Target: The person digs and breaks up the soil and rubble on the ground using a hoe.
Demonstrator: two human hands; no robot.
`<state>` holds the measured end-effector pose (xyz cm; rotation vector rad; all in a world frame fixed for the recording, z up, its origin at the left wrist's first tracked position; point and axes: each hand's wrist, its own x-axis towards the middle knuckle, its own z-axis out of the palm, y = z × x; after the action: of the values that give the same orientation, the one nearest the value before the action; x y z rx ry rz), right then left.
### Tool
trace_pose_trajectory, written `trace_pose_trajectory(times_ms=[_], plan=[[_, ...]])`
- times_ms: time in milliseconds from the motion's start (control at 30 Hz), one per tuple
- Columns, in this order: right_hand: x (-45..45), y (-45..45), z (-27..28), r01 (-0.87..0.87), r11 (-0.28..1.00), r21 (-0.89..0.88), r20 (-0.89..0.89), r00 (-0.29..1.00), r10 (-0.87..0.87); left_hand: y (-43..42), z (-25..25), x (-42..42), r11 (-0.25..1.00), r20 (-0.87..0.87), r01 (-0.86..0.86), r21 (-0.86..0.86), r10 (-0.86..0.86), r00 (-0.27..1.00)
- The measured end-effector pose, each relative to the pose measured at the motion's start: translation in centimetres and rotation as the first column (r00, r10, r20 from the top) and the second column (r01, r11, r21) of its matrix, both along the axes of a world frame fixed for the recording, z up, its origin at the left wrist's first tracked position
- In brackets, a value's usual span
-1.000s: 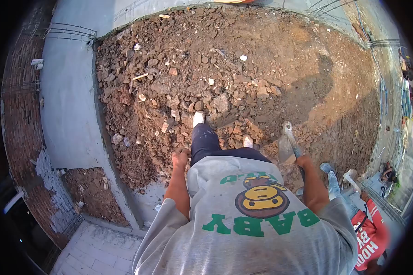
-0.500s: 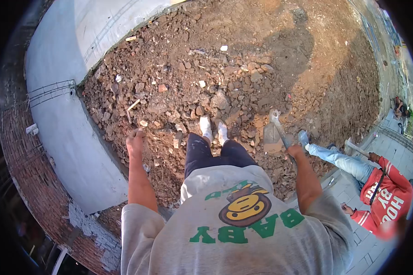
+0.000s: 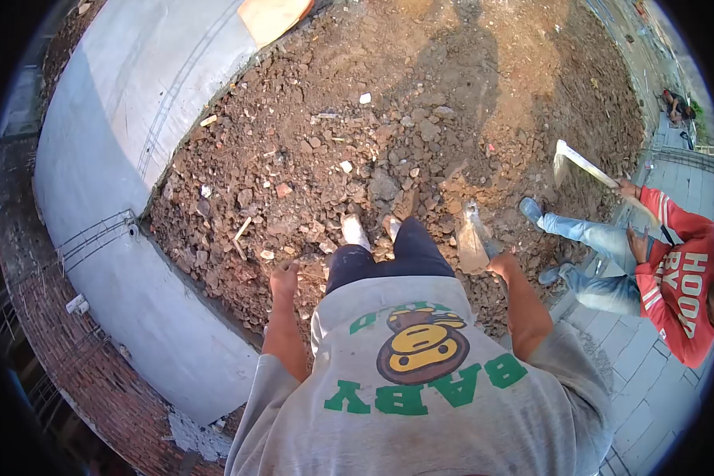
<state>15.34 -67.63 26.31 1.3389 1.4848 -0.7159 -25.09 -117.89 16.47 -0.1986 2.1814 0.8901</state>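
Across the plot: rough brown soil [image 3: 341, 119], lumpy, mixed w/ stones & pale frags.; outdoor site, sunlit in part, w/ a person's shadow [image 3: 452, 71] cast over the far portion.
L boundary: smooth grey conc. strip [image 3: 174, 317], partly shaded; thin rebar [image 3: 95, 230] projects from its outer side; brick wall [image 3: 71, 357] runs beyond.
Far end of strip: orange-tan board [image 3: 274, 17], cut off by top of view; flat or leaning, can't tell.
R boundary: pale paving [image 3: 627, 349] in rect. blocks, adj. to soil.
Hoe: broad, flat blade [image 3: 474, 250], dull metal w/ brownish dirt, narrowing to a socket at far end; handle runs back twd wearer, largely hidden by hand & forearm.
Hoe position: fwd-right of wearer, just beyond R hand, over soil; blade/soil contact can't tell.
R hand [image 3: 501, 266]: closed around hoe handle.
L hand [image 3: 284, 278]: fingers curled in, loose fist, above soil nr conc. strip; palm side not visible.
Wearer: grey T-shirt [image 3: 452, 420], dark trousers [image 3: 424, 250], whitish shoes [image 3: 355, 230] on soil, side by side.
Co-worker, R side: red top [image 3: 682, 285], blue jeans [image 3: 599, 289]; holds second hoe [image 3: 587, 164], pale handle, blade end twd soil.
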Motion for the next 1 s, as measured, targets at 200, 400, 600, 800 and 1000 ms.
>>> trace_pose_trajectory(times_ms=[200,400,600,800,1000], plan=[[-0.3,-3.8,-3.4,0.129,0.990,0.050,-0.097,0.988,-0.124,2.9,12.0,-13.9,0.966,0.011,-0.259,0.008,0.259,0.966],[-8.5,-3.1,5.4,0.427,0.904,0.002,-0.064,0.903,-0.426,12.0,13.6,-15.8,0.971,0.046,-0.229,0.073,0.226,0.973],[-7.4,-0.7,0.2,0.219,0.976,0.011,-0.074,0.973,-0.218,24.0,15.3,-10.7,0.925,0.095,0.377,0.055,-0.381,0.920],[-12.2,2.8,2.3,0.501,0.865,-0.026,0.005,0.865,-0.501,27.1,11.2,-13.7,0.868,-0.073,0.497,0.012,-0.495,0.866],[-13.7,2.2,3.1,0.442,0.893,0.088,-0.059,0.897,-0.438,29.9,13.2,-19.1,0.876,0.089,0.477,0.078,-0.482,0.871]])
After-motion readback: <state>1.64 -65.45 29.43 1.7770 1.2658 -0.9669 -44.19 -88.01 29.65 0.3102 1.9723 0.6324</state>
